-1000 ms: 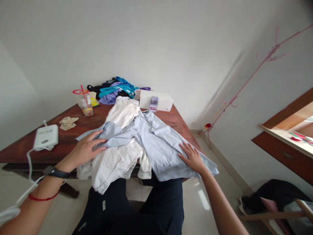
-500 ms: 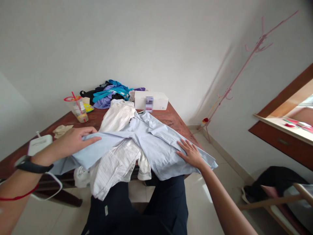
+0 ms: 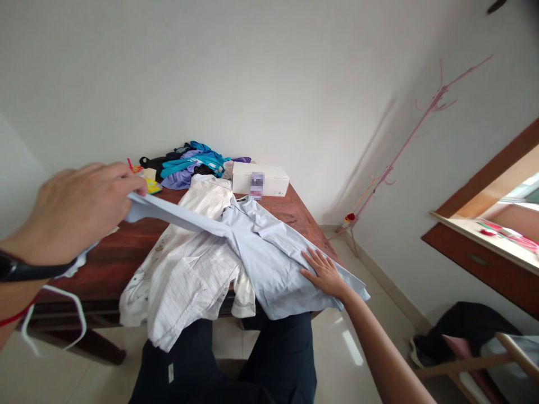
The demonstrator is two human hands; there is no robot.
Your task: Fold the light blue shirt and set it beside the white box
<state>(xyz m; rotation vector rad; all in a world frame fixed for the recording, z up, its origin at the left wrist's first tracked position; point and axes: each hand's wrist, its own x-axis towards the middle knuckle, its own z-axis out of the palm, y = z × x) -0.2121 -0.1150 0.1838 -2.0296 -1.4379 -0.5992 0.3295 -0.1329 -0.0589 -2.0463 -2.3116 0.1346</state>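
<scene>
A light blue shirt (image 3: 265, 241) lies spread over the table, its lower part reaching the front edge near my legs. My left hand (image 3: 90, 199) is closed on the shirt's left sleeve (image 3: 181, 216), holding it up off the table so that it stretches taut toward the shirt's body. Flat on the right side of the shirt rests my right hand (image 3: 323, 274), fingers spread. Beneath the blue shirt is a white striped shirt (image 3: 193, 280), which hangs partly over the front edge. My left hand hides the end of the sleeve.
Behind the shirts, a white box (image 3: 272, 178) and a heap of clothes (image 3: 196, 163) stand on the wooden table (image 3: 290, 209). A drink cup (image 3: 135, 167) is mostly hidden by my left hand. A pink coat rack (image 3: 404, 140) leans at the right wall. A white cable (image 3: 82, 314) hangs at lower left.
My left hand has closed on the blue sleeve and raised it upward and to the left, uncovering more of the white shirt. My right hand stays flat on the blue shirt.
</scene>
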